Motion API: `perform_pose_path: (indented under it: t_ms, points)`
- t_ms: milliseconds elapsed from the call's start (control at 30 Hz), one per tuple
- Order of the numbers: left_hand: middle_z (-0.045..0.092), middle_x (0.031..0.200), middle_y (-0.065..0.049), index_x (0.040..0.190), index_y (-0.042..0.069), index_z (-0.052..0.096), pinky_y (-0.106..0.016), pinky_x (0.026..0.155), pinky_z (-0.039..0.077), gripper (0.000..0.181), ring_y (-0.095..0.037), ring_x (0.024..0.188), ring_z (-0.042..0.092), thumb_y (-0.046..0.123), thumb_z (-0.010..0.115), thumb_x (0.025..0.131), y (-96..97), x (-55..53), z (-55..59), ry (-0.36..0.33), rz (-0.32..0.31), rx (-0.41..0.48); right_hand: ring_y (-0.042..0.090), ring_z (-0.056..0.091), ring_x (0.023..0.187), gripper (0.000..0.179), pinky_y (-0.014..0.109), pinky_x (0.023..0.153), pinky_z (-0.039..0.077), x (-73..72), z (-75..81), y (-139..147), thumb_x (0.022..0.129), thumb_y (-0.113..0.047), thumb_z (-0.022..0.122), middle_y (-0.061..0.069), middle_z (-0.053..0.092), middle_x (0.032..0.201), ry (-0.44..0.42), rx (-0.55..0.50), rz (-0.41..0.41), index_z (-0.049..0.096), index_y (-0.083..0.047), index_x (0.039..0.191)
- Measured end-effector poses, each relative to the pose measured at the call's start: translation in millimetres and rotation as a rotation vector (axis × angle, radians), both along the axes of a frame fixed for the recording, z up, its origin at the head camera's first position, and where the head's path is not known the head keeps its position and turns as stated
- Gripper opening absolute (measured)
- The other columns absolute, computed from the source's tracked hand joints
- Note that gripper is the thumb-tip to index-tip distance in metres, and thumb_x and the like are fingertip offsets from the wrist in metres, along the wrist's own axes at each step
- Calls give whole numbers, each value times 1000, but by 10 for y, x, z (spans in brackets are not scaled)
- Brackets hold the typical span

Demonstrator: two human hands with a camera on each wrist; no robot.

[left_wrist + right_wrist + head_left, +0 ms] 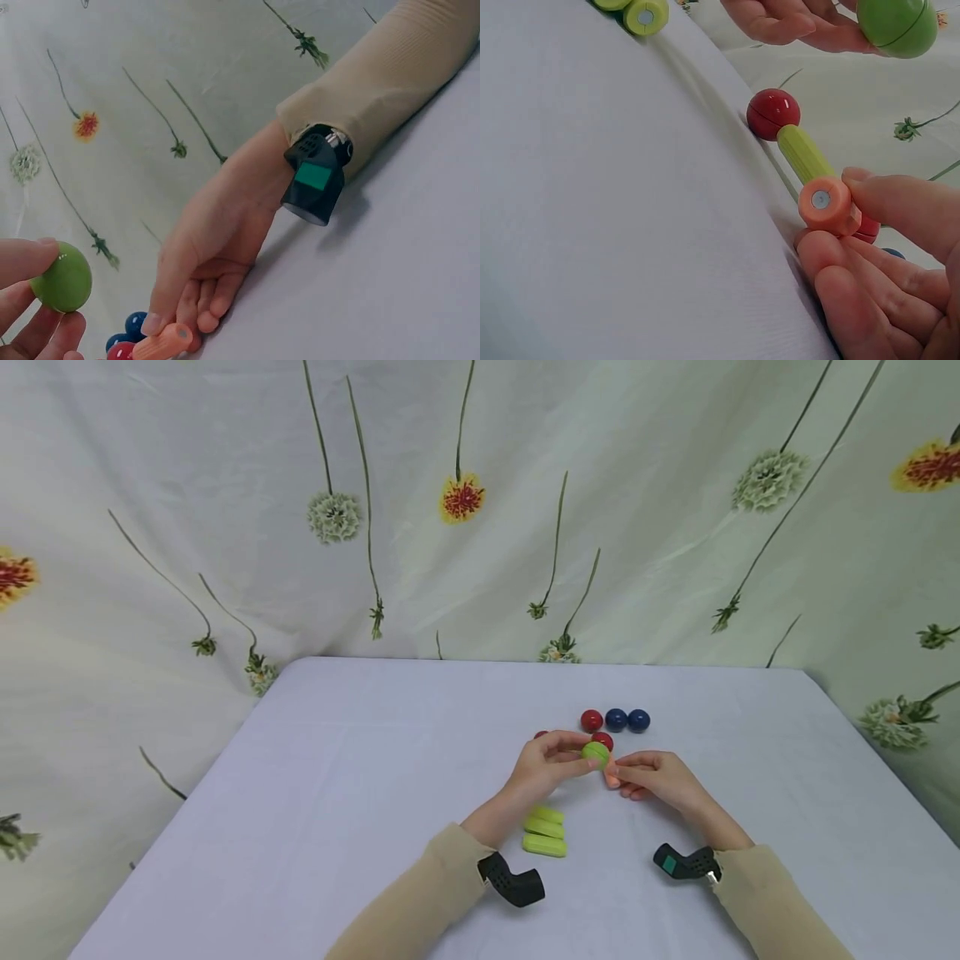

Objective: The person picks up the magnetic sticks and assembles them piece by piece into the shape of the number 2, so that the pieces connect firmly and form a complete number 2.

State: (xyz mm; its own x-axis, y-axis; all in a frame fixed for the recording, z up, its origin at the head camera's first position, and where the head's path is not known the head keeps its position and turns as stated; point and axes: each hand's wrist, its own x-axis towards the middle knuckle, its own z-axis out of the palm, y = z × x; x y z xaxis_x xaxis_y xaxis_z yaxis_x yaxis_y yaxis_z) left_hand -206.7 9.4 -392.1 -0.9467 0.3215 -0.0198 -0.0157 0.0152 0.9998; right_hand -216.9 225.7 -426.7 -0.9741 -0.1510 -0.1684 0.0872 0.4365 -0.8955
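Note:
My left hand (543,768) pinches a green ball (66,277) between thumb and fingers, above the table. In my right hand (663,778), thumb and fingertips grip a short orange rod (829,202) with a silvery disc in its end. A red ball (602,742) sits just beyond the orange rod; I cannot tell whether they touch. The right wrist view shows a yellow-green rod (804,152) with another red ball (773,114) at its far end. My left hand hides most of that rod in the head view.
Behind the hands, a red ball (591,720) and two blue balls (627,720) stand in a row. Several yellow-green rods (544,845) lie near my left wrist. The white table (337,777) reaches back to a flower-print curtain (420,568).

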Motion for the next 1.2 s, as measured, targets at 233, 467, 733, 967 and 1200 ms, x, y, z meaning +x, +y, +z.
perform_pose_path:
  t_ms: [233, 467, 733, 967, 1200]
  points:
    - [61, 106, 5, 107, 13, 66, -28, 80, 49, 31, -12, 89, 61, 19, 77, 79, 40, 70, -86, -32, -3, 5, 14, 65, 71, 49, 23, 65, 53, 2, -1, 23, 88, -28, 66, 7, 70, 82, 2, -35, 22, 58, 11, 116]
    - [62, 102, 6, 105, 12, 67, -24, 77, 49, 29, -10, 87, 61, 16, 77, 79, 88, 84, -151, 12, -30, -33, 14, 64, 70, 47, 23, 65, 53, 10, 14, 42, 89, -25, 65, 9, 70, 85, 8, -50, 34, 57, 13, 116]
    - [63, 100, 5, 105, 10, 67, -23, 76, 51, 30, -10, 86, 61, 14, 77, 78, 109, 73, -220, 33, -66, -52, 14, 64, 69, 45, 23, 64, 53, 11, 10, 30, 89, -24, 64, 9, 69, 84, 9, -44, 28, 57, 13, 116]
    - [64, 97, 4, 104, 8, 67, -23, 75, 51, 29, -9, 83, 62, 10, 78, 77, 137, 65, -267, 67, -61, -62, 15, 63, 69, 46, 23, 64, 53, -2, -1, 28, 89, -26, 65, 8, 69, 82, 14, -23, 19, 58, 11, 115]
    - [64, 96, 8, 103, 12, 69, -20, 76, 50, 30, -6, 82, 62, 15, 80, 75, 158, 68, -308, 83, -52, -157, 15, 62, 68, 49, 23, 64, 53, -2, -2, 19, 87, -30, 67, 7, 69, 81, 16, -3, 5, 60, 10, 115]
